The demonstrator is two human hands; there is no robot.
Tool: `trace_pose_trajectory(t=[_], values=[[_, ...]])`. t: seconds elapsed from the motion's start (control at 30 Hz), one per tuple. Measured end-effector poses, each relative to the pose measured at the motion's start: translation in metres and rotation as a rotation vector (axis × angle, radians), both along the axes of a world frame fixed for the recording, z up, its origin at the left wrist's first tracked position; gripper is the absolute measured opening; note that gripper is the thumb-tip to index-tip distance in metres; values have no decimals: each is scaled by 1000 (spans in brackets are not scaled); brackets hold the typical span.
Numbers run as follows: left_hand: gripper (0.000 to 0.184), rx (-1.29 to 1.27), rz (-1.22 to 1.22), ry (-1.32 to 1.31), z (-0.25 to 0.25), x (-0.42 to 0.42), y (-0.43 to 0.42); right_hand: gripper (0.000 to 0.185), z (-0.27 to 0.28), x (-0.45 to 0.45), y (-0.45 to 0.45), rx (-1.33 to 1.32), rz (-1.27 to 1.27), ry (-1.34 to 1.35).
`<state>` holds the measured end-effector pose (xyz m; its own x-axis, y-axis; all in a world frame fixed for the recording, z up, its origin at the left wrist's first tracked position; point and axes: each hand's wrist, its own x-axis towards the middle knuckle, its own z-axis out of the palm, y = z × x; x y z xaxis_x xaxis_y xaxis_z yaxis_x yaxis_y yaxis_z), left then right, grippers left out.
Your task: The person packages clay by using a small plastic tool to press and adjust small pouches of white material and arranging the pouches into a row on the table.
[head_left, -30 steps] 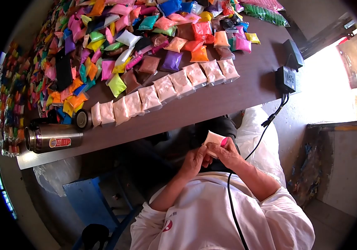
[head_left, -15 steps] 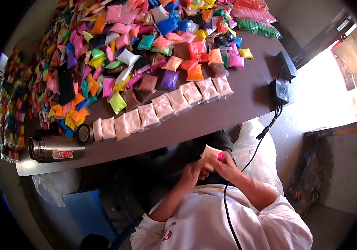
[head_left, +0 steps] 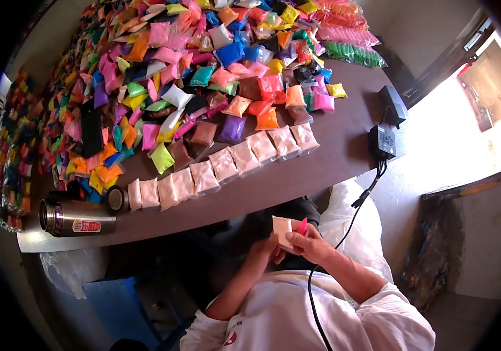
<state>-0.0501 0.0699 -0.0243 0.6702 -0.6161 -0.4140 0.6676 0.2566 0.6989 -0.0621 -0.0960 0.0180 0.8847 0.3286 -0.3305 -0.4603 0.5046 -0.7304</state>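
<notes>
Above my lap, just off the table's front edge, both hands hold a small pale peach packet (head_left: 282, 229). My left hand (head_left: 266, 248) is closed at its lower left edge, with the fingertips partly hidden. My right hand (head_left: 310, 244) grips the packet's right side between thumb and fingers. A bright pink piece (head_left: 303, 226) sticks up from the right hand beside the packet; its kind is unclear. On the table, similar peach packets (head_left: 225, 166) lie in a slanting row.
Heaped colourful packets (head_left: 162, 70) cover the back of the brown table (head_left: 320, 169). A steel flask (head_left: 78, 217) lies at front left by a round lid (head_left: 117, 199). A black box (head_left: 382, 143) stands right, its cable (head_left: 344, 234) running past my right arm. Plastic bags hang below.
The packet has turned more upright and the pink piece now stands out higher beside it. Both hands have shifted slightly left and down in view, as the whole view also moved a little.
</notes>
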Motion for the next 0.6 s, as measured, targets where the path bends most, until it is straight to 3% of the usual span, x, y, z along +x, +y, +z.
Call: trace_pose_trajectory(t=[0.07,0.2,0.33,0.5,0.6], values=[[46,-5,-46,-53,0,0,3,35,23,6,2,-34,-34,-68],[44,1,-17,-9,-14,-3,8,36,-4,4,-8,-233,-6,-43],[43,-133,18,-12,-15,-5,6,25,-2,1,-3,-274,102,86],[40,0,48,-5,-7,-5,6,27,12,0,10,-210,-6,20],[42,47,-4,-75,-12,-1,8,18,0,-4,-9,-562,50,-118]])
